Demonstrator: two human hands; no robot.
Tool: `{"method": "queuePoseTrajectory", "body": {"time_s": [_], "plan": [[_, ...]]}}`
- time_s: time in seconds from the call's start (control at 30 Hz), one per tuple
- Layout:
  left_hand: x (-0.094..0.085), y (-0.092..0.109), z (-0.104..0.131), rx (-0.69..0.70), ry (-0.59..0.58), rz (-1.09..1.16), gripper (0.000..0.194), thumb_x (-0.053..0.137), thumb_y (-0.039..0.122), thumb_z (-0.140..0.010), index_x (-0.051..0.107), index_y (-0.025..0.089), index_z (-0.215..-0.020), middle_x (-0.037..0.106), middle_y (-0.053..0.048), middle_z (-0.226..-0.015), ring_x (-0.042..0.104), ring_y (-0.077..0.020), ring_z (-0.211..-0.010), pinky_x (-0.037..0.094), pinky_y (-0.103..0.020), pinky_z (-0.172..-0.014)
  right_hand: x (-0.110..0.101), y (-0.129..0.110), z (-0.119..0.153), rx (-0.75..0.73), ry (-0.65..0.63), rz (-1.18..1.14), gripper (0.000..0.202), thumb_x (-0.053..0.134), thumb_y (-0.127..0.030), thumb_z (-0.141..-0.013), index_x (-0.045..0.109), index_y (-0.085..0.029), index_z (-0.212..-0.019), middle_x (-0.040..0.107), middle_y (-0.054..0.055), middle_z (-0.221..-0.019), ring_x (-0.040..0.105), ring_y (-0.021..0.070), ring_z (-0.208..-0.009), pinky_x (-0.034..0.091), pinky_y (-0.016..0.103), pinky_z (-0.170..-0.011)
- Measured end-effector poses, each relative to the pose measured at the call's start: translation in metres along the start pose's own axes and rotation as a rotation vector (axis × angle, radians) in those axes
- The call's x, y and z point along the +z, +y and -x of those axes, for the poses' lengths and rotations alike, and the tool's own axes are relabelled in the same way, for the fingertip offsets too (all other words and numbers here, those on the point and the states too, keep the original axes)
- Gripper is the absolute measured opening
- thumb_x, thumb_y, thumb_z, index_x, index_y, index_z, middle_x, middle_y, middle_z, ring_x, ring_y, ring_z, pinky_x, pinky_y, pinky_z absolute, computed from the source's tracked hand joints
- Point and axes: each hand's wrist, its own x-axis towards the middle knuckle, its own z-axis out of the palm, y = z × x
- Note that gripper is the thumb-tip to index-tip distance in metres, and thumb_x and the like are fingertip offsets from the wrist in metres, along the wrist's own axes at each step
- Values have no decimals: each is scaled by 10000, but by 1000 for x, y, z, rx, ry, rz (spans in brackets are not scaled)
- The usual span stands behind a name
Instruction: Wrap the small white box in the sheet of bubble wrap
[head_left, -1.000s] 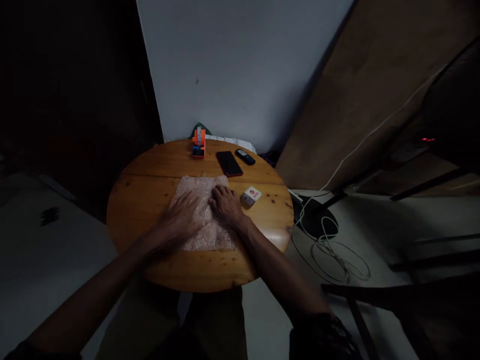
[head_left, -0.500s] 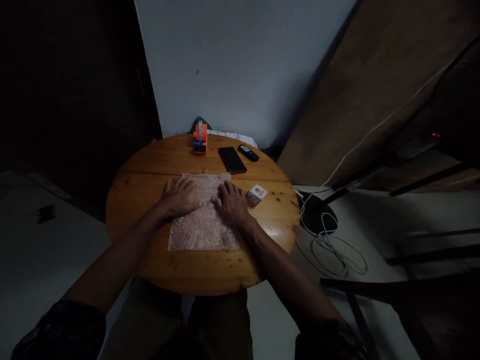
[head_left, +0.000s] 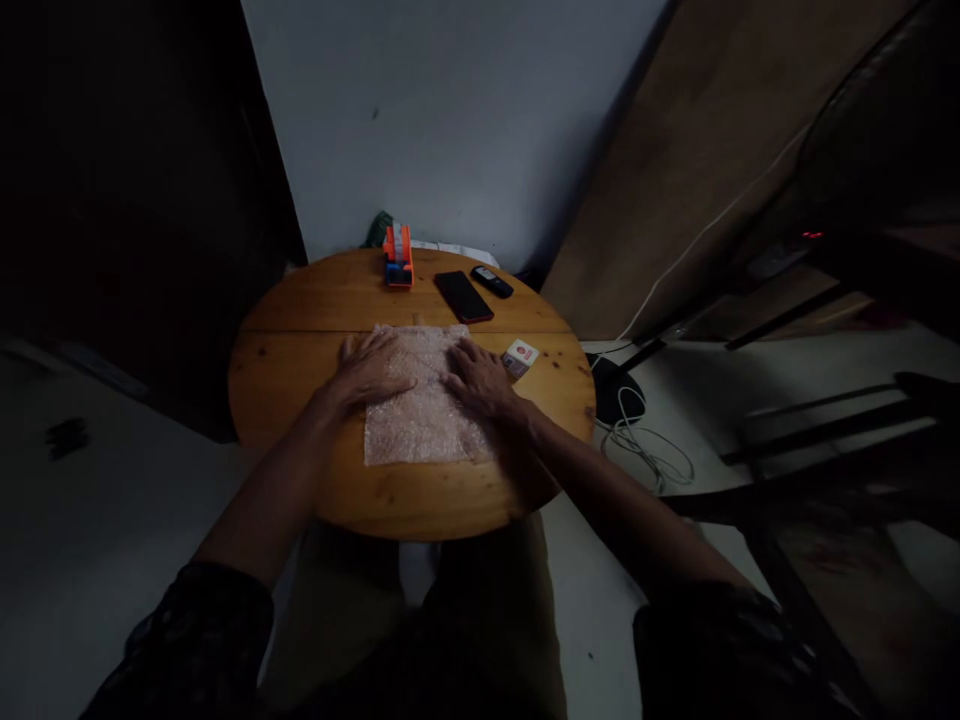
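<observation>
A sheet of clear bubble wrap (head_left: 424,430) lies flat on the round wooden table (head_left: 292,300). My left hand (head_left: 369,372) rests on its left edge, palm down, fingers stretched out and the thumb pointing inward. On the right part of the sheet lies my right hand (head_left: 484,380), also flat with fingers extended. Just beyond my right fingers sits a small white box (head_left: 520,357) with a red mark on top. Neither hand grips anything.
Toward the back stand an orange tape dispenser (head_left: 398,256), a dark smartphone (head_left: 463,297) and a small black keypad phone (head_left: 492,281). Behind the table rises a pale wall (head_left: 450,120). A white cable (head_left: 649,450) coils on the floor at right, near dark furniture (head_left: 825,420).
The camera view has shifted, so the table appears higher and slightly to the right. Both hands stay flat on the bubble wrap, with hardly any movement against it.
</observation>
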Motion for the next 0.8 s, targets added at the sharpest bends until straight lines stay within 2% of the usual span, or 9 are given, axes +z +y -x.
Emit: {"method": "queuePoseTrajectory", "body": {"time_s": [0.1, 0.2, 0.3, 0.43, 0.57, 0.67, 0.8], "plan": [[0, -1, 1, 10, 25, 18, 922, 549, 681, -824, 300, 212, -1577, 218, -123, -1690, 130, -347, -1568, 72, -604, -1229, -9, 6, 27, -33, 21, 18, 555, 454, -496, -988, 514, -147, -1416, 338, 178, -1623, 347, 359, -1446, 293, 507, -1157], [-2, -1, 3, 13, 42, 22, 938, 552, 683, -821, 288, 205, -1583, 201, -122, -1695, 122, -359, -1566, 80, -596, -1232, -8, 7, 57, -43, -18, -10, 528, 400, -453, -1012, 519, -127, -1409, 448, 178, -1550, 435, 319, -1381, 332, 462, -1141], [-3, -1, 4, 15, 46, 19, 930, 533, 672, -836, 284, 180, -1584, 208, -135, -1691, 132, -365, -1562, 96, -583, -1233, 1, 2, 74, -5, 7, -20, 545, 390, -426, -1017, 494, -89, -1434, 475, 190, -1530, 418, 312, -1405, 322, 456, -1158], [-2, -3, 4, 20, 57, 20, 903, 495, 660, -857, 280, 172, -1585, 233, -136, -1684, 143, -355, -1563, 108, -574, -1234, 8, 1, 75, -15, 69, -36, 533, 383, -427, -1018, 520, -92, -1408, 500, 198, -1506, 438, 319, -1393, 349, 472, -1136], [1, -5, 1, 21, 60, 23, 857, 496, 644, -857, 320, 206, -1573, 265, -105, -1678, 145, -337, -1566, 84, -563, -1244, 9, 7, 73, -54, 128, -83, 539, 369, -488, -1016, 561, -117, -1356, 537, 193, -1460, 506, 332, -1311, 393, 484, -1093], [3, -6, 0, 14, 68, 46, 852, 507, 635, -845, 323, 231, -1572, 269, -96, -1678, 146, -343, -1565, 76, -574, -1241, 10, 9, 75, -52, 177, -116, 519, 318, -473, -1030, 586, -127, -1307, 569, 190, -1417, 540, 323, -1252, 415, 476, -1065], [7, -9, -1, -1, 150, 87, 836, 508, 595, -838, 338, 224, -1567, 305, -102, -1664, 190, -346, -1552, 110, -555, -1244, 10, 6, 75, 2, 238, -112, 458, 274, -405, -1043, 643, -152, -1143, 669, 168, -1215, 588, 295, -1111, 440, 433, -995]]}}
